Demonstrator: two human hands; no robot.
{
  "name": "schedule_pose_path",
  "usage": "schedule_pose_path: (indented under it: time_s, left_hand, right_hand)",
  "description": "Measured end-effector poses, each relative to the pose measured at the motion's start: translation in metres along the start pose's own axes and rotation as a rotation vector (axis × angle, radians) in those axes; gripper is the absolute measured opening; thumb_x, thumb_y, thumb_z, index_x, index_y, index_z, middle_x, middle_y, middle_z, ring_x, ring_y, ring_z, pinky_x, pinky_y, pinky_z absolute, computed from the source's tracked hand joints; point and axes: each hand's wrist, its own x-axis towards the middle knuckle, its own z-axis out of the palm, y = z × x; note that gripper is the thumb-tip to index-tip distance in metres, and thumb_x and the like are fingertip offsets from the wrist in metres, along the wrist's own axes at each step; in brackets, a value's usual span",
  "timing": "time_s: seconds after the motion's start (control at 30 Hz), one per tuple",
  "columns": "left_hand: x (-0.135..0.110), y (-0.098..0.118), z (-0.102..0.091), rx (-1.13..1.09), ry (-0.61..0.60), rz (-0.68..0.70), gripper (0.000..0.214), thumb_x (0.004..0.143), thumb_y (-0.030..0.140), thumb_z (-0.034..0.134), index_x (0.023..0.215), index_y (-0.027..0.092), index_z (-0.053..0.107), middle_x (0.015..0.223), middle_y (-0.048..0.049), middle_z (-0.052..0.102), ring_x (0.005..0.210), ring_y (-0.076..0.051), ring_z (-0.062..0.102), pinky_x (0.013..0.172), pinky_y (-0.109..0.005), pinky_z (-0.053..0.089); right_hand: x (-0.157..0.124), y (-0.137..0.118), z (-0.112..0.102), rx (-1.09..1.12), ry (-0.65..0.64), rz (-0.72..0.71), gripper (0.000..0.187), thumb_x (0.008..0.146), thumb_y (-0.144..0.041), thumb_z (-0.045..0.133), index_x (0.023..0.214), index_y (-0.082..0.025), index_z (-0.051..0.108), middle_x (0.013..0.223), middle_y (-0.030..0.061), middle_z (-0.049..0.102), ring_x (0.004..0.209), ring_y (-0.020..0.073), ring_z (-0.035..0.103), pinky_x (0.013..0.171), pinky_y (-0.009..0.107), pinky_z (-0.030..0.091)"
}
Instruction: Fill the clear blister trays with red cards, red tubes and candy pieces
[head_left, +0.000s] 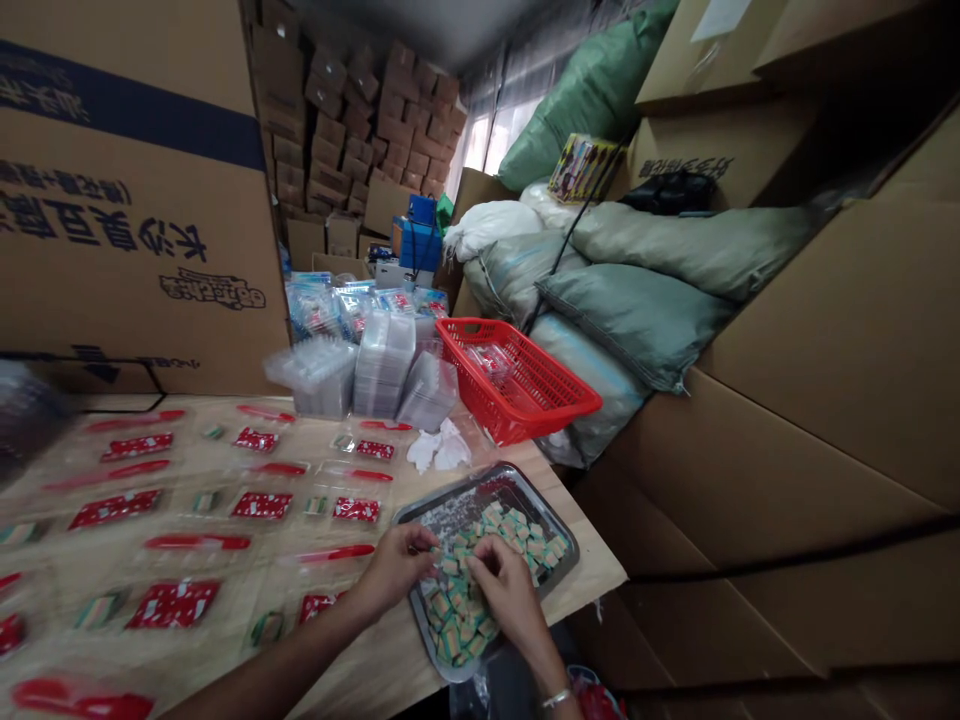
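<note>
A dark metal tray (551, 492) holds a heap of small green-and-beige blocks (517, 530), with white powder on its far left part. Over the tray's left side, my left hand (397, 568) has its thumb and fingers pinched together; what they hold is too small to make out. My right hand (508, 592) is low over the heap, its thumb and forefinger closed, and the fingertips hide whatever is between them. Left of the tray, clear plastic packs lie in rows on the table, each with a red plastic knife (197, 542), a red patterned packet (174, 604) and a small green block (101, 608).
Stacks of clear plastic trays (384, 365) stand at the table's back beside a red basket (551, 400). A crumpled white tissue (441, 445) lies behind the metal tray. A large carton (135, 250) stands left, cartons (810, 400) and filled sacks (645, 310) right.
</note>
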Motion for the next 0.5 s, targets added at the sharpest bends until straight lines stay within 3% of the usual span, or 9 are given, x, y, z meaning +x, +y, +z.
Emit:
schedule_pose_path:
  time_s: [0.13,0.37,0.5]
  left_hand:
    - [-0.003,0.005,0.003,0.016,-0.109,-0.014,0.024,0.046,0.026,0.075,0.063,0.015,0.062,0.051,0.0034,0.061,0.048,-0.012,0.056,0.050,-0.022,0.043]
    - [-0.017,0.018,0.003,-0.048,-0.212,-0.085,0.032,0.047,0.033,0.081,0.069,0.015,0.068,0.060,0.0018,0.066,0.054,-0.012,0.060,0.055,-0.021,0.044]
    - [-0.015,0.017,0.002,-0.076,-0.149,-0.069,0.035,0.044,0.032,0.083,0.068,0.015,0.065,0.057,0.0028,0.064,0.050,-0.011,0.058,0.055,-0.022,0.045]
  right_hand:
    - [0.001,-0.006,0.002,0.288,-0.111,0.049,0.018,0.074,-0.035,0.059,0.071,-0.018,0.052,0.064,-0.0032,0.050,0.061,0.0128,0.047,0.057,0.023,0.037]
    - [-0.001,-0.015,0.006,0.162,-0.070,-0.058,0.010,0.076,-0.027,0.056,0.072,-0.018,0.056,0.070,-0.0010,0.053,0.067,0.0142,0.050,0.062,0.024,0.038]
    - [-0.001,-0.015,0.004,0.193,-0.055,-0.066,0.013,0.079,-0.030,0.055,0.075,-0.018,0.056,0.071,-0.0008,0.055,0.067,0.0144,0.051,0.062,0.024,0.039]
